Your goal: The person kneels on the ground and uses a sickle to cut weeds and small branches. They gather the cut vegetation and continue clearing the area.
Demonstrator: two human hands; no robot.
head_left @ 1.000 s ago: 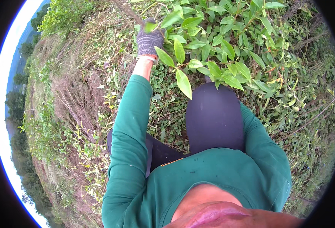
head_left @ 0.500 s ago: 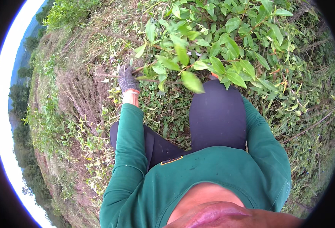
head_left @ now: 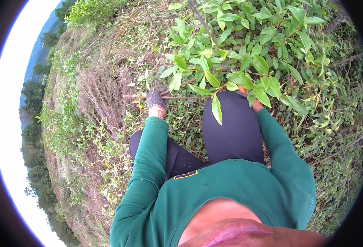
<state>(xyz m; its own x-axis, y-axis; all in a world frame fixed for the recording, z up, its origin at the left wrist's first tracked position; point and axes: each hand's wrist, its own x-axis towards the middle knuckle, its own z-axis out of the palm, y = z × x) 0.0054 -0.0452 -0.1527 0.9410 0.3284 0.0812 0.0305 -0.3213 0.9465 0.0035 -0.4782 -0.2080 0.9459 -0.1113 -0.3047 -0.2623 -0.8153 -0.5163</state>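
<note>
My left hand point(head_left: 155, 98), in a grey knit glove with an orange cuff, is closed around thin brown woody stems point(head_left: 185, 97). They stretch right from it toward my raised knee. Of my right arm, the wrist point(head_left: 257, 106) shows beside that knee. The right hand itself is hidden behind leaves and the knee, so its fingers cannot be seen. A bit of orange point(head_left: 242, 89) peeks out there; whether it is a glove cuff or a handle I cannot tell. Above and around it spreads a leafy green shrub point(head_left: 261, 61), with a few leaves hanging over my knee.
My dark-trousered knee point(head_left: 233, 123) stands between my arms. Dry brown brush point(head_left: 97, 96) lies to the left, low green weeds point(head_left: 185, 136) below. A bare stick point(head_left: 339, 148) slants through the growth at right. Trees point(head_left: 33, 136) line the far left.
The view has shifted, and my left hand now sits slightly lower and further right in it, still gripping stems. The leafy sprigs above my knee have swung. More of my right wrist shows.
</note>
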